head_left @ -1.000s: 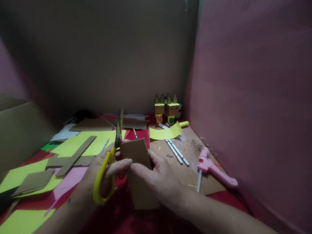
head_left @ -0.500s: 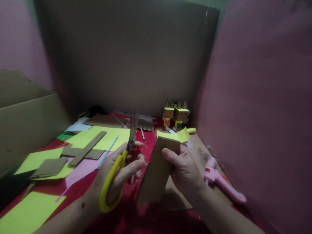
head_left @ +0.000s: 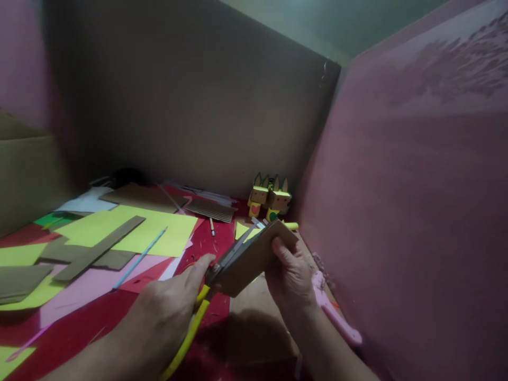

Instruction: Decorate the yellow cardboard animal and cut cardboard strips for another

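Note:
In my left hand [head_left: 169, 304] is a pair of scissors [head_left: 189, 333] with yellow handles, my fingers wrapped round them. Their blades run along the left edge of a brown cardboard piece [head_left: 254, 259]; how far they are apart is hard to see. My right hand [head_left: 289, 272] grips that piece near its upper right corner, thumb on the near face. Some yellow paper [head_left: 246, 233] shows just behind the cardboard. Below it lies a larger cardboard sheet [head_left: 257, 338] on the red table surface [head_left: 130, 317].
A pink glue gun [head_left: 337, 317] lies at the right by the pink wall. Two cardboard figures with pointed ears [head_left: 270, 198] stand at the back. On the left are yellow sheets [head_left: 166, 225], cardboard strips [head_left: 101, 248], a blue pencil [head_left: 141, 257] and a cardboard box [head_left: 27, 180].
My left hand has brought the scissors against the cardboard's left edge. The cardboard has tilted over in my right hand. The view has swung to the right and up.

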`<state>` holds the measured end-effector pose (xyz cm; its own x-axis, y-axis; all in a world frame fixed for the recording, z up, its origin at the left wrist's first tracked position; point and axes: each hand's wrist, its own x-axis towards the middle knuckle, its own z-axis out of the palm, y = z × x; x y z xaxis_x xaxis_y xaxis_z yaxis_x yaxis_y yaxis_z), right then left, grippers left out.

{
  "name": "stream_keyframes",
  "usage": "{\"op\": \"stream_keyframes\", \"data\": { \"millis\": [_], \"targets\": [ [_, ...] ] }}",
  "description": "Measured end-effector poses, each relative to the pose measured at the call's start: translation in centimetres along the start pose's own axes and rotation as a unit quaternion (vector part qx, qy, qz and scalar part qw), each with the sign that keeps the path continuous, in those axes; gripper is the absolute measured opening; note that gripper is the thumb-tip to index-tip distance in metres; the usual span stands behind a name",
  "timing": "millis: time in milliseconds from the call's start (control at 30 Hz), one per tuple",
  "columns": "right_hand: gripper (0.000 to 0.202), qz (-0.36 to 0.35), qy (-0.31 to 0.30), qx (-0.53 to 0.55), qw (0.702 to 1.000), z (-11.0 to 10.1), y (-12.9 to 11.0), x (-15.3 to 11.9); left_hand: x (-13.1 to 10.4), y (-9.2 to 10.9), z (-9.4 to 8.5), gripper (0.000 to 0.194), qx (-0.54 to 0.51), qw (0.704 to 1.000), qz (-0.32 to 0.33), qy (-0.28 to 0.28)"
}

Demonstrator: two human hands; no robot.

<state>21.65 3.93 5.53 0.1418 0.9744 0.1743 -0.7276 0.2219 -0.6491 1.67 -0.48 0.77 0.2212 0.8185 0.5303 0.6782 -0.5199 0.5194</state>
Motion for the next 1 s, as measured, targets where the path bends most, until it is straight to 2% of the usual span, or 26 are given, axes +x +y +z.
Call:
{"op": "stream_keyframes", "data": {
  "millis": [133,300,533,733,1000],
  "targets": [
    [0.03,-0.023,0.007,-0.013,1.0,0.1,0.0,-0.1,0.2,0.0,-0.4,0.047,0.14,0.985,0.098,-0.007],
    [0.035,-0.006,0.0,-0.018,1.0,0.5,0.3,-0.7,0.6,1.4,-0.8,0.046,0.217,0.966,0.14,0.0],
    [0.029,0.03,-0.028,-0.005,0.999,1.2,1.0,-2.1,0.5,1.6,-0.8,0.045,0.234,0.965,0.112,-0.022],
    [0.027,0.047,-0.003,0.007,0.999,1.1,1.3,-2.3,0.4,2.0,-0.7,0.045,0.241,0.966,0.069,-0.061],
    [0.03,0.062,0.024,0.009,0.998,1.1,1.5,-2.4,0.5,2.5,-0.9,0.028,0.187,0.976,0.024,-0.111]
  ]
}}
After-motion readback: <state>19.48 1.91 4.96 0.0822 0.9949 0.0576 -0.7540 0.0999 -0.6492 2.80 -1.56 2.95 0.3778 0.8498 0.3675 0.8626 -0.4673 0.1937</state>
